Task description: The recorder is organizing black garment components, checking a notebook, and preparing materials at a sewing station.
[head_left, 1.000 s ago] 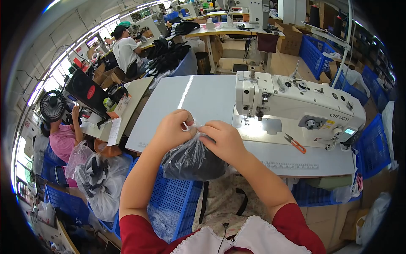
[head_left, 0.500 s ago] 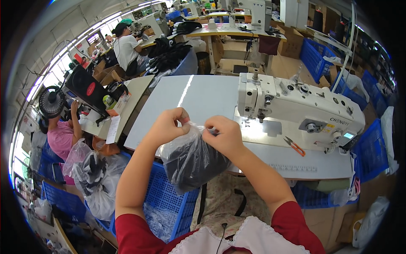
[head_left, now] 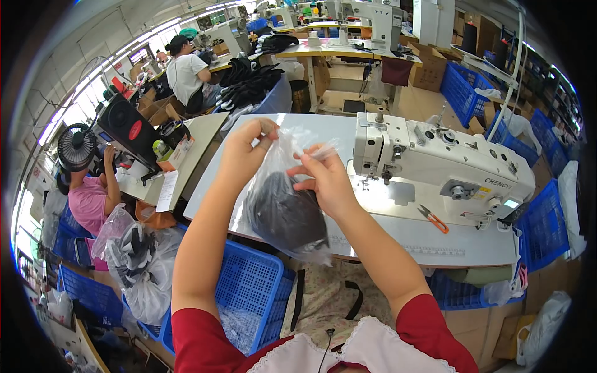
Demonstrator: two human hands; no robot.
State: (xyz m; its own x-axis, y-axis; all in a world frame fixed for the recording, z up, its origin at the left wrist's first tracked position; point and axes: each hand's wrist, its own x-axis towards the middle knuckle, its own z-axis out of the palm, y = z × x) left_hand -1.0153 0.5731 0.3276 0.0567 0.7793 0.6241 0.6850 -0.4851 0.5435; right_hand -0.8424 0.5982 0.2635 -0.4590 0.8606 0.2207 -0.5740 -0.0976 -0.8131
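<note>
Bag (head_left: 287,208) is hanging below left hand (head_left: 250,144) pinching its top and right hand (head_left: 324,179) pinching nearer its middle, long axis slanting down-right.

Your bag (head_left: 286,208) is glossy, crinkled plastic; toward three o'clock, the sewing machine (head_left: 429,158) looks smooth metal; toward seven, the crate (head_left: 249,270), plastic.

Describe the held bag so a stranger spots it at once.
Find the white sewing machine on the pale table. Left of it, the left hand pinches a clear bag, the right hand against it. Its dark contents set it apart from the bag of mixed white and dark pieces farther left.
</note>
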